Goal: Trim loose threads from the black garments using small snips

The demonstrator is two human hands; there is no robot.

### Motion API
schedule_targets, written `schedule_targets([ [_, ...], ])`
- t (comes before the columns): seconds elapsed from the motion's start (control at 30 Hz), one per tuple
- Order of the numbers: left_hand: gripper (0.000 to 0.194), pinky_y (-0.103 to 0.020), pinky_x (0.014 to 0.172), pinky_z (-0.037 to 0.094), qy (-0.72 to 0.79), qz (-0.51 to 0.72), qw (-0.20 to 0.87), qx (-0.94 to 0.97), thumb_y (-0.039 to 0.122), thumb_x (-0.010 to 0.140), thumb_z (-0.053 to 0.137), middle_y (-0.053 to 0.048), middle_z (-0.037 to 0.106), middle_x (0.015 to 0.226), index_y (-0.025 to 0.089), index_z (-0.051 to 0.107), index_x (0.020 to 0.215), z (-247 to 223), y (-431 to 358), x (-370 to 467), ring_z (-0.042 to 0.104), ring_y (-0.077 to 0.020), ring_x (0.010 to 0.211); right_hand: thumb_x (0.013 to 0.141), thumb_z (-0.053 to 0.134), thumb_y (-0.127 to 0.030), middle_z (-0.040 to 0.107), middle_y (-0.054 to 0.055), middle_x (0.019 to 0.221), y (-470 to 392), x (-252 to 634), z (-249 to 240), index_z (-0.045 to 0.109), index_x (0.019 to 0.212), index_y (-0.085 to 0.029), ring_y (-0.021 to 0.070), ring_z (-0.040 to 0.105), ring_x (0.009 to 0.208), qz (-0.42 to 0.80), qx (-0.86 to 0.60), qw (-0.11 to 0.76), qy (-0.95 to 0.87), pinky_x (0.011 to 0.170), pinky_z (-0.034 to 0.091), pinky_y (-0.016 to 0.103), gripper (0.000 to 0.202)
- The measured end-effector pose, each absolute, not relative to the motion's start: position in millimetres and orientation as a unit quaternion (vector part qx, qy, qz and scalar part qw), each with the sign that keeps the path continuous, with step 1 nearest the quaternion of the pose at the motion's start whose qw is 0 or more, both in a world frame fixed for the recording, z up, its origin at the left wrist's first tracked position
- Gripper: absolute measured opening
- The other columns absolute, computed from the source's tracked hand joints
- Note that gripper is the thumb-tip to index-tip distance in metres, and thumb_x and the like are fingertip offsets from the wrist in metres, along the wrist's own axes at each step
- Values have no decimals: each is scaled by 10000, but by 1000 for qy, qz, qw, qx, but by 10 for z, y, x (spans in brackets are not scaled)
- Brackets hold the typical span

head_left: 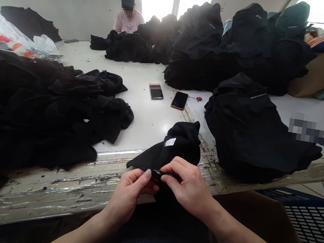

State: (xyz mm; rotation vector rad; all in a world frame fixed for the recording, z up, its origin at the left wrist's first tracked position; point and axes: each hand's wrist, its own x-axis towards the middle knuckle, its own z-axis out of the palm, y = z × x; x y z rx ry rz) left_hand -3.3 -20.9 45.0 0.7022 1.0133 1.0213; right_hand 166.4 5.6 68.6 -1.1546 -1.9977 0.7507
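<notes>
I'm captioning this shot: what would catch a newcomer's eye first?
Probably the tall black garment piles at the back right of the white table. Next, at the table's front edge, a black garment with a white label, its edge pinched by the left grip while the right grip holds what looks like a small dark tool. Beyond it, two phones lie side by side.

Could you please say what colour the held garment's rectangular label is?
The label is white, clearest in the head view.

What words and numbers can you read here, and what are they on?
"WWW.SALENCIAGA COM", upside down: wearer's shirt.
"ROCK...", rest blurred: right pile.
Too small or blurred: the wearer's shirt's other print, held cloth's tag, pink shirt, back stacks, tape strip.
</notes>
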Motion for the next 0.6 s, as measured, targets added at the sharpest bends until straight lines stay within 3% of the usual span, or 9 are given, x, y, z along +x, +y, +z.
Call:
schedule_targets([
  [0.13, 283, -288, 666, 519, 457, 457, 694, 317, 392, 775, 677, -60, 680, 698, 113, 677, 728, 440, -222, -8, 635, -160, 658, 799, 594, -129, 611, 13, 787, 55, 1651, 716, 626, 855, -184, 140, 576, 723, 313, -475, 379, -730, 645, 453, 254, 86],
  [0.23, 307, -310, 690, 519, 466, 446, 663, 381, 410, 819, 618, -71, 684, 709, 121, 678, 732, 466, -223, -43, 638, -175, 676, 734, 672, -167, 617, 12, 810, 39, 1615, 724, 621, 895, -181, 143, 568, 711, 336, -464, 346, -743, 622, 443, 249, 169],
  [0.3, 278, -311, 712, 514, 489, 460, 584, 456, 390, 848, 583, -66, 686, 747, 141, 688, 782, 522, -206, -113, 637, -180, 707, 735, 663, -159, 607, 1, 745, 34, 1604, 724, 625, 830, -173, 129, 541, 655, 355, -458, 323, -748, 593, 419, 242, 104],
  [0.37, 200, -313, 771, 501, 511, 506, 454, 525, 338, 845, 597, -63, 684, 923, 185, 684, 939, 603, -172, -201, 633, -188, 816, 789, 597, -151, 583, -10, 671, 45, 1616, 735, 618, 759, -166, 115, 510, 611, 391, -457, 311, -736, 572, 394, 234, 40],
  [0.47, 392, -335, 892, 448, 500, 509, 326, 620, 286, 752, 701, -67, 587, 1208, 244, 622, 1134, 702, -108, -296, 554, -234, 1060, 833, 562, -209, 531, -29, 617, 91, 1661, 762, 604, 740, -160, 97, 455, 567, 474, -417, 290, -719, 526, 360, 219, 114],
  [0.53, 284, -316, 822, 459, 474, 414, 405, 663, 303, 742, 705, -68, 638, 1070, 212, 672, 1010, 704, -76, -305, 574, -233, 981, 852, 552, -267, 492, -39, 587, 131, 1689, 767, 588, 731, -157, 89, 420, 532, 514, -385, 273, -717, 491, 336, 212, 168],
  [0.6, 181, -264, 655, 450, 452, 326, 558, 615, 350, 790, 652, -38, 641, 784, 171, 671, 810, 643, -66, -281, 583, -171, 735, 861, 545, -274, 495, -35, 583, 165, 1708, 755, 579, 713, -159, 92, 432, 530, 486, -392, 269, -733, 491, 342, 215, 190],
])
